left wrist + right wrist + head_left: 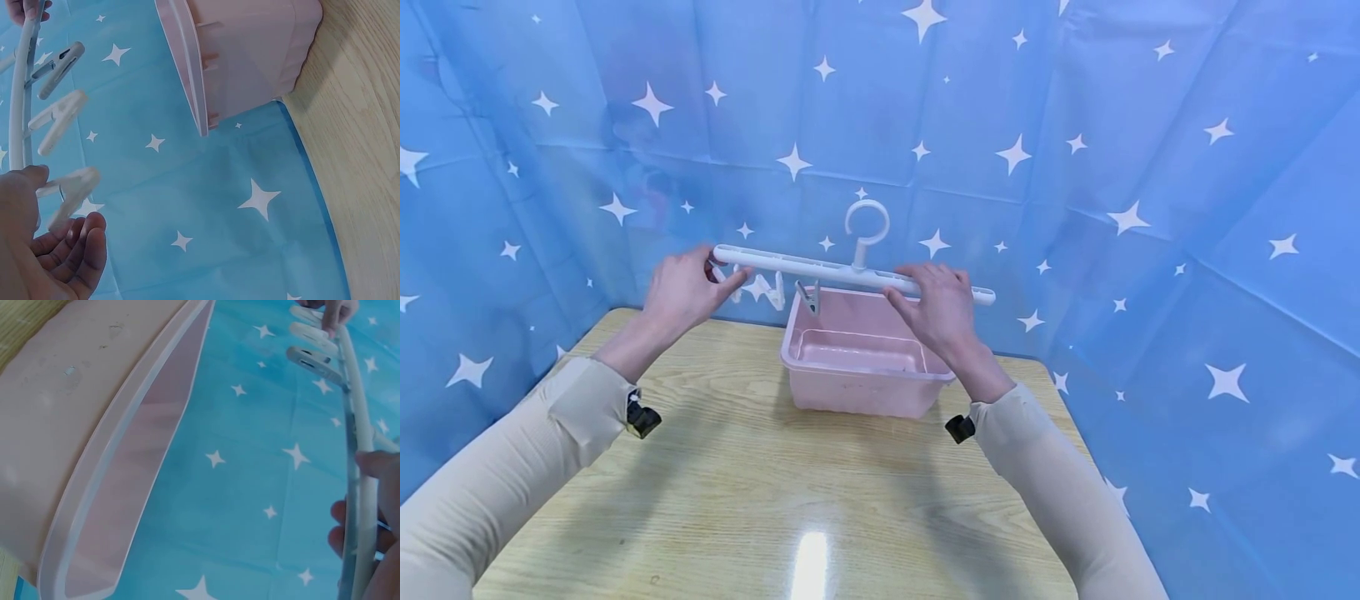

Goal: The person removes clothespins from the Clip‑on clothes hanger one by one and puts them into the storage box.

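Observation:
A white hanger bar with a round hook on top is held up in both hands, over the back of a pink bin. At the bar's left end, my left hand pinches it with thumb and fingers. My right hand grips the bar right of the hook, fingers curled round it in the right wrist view. Two white clips and one grey clip hang from the left half. The white one farthest left is beside my left fingers.
The pink bin stands on a wooden table near its back edge, below the bar. A blue curtain with white stars surrounds the table at the back and sides.

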`<state>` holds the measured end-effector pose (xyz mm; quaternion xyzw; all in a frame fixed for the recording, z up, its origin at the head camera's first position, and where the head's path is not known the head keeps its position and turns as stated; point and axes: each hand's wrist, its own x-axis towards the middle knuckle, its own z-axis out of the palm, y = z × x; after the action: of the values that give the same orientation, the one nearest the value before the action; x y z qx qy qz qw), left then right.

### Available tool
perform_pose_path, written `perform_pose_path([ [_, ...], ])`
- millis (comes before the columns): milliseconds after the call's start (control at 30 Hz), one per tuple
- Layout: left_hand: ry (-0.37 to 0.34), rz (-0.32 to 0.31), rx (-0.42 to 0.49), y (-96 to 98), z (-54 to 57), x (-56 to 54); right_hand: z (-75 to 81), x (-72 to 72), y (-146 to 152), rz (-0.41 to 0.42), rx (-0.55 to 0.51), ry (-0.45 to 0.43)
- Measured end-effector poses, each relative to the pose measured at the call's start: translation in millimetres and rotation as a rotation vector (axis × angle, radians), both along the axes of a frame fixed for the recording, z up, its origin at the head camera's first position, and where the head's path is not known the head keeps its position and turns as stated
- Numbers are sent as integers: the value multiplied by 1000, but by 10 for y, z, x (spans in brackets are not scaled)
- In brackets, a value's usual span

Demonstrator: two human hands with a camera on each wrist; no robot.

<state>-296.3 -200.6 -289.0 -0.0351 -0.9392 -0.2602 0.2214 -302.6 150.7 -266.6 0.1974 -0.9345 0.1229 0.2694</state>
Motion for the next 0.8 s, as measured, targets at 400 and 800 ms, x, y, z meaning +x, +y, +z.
perform_pose_path([
  [400, -15, 63, 75, -35, -40, -34, 5, 5, 21, -11, -7, -2],
  [800, 36, 26, 85, -27, -49, -28, 4, 15, 7, -18, -1, -13],
])
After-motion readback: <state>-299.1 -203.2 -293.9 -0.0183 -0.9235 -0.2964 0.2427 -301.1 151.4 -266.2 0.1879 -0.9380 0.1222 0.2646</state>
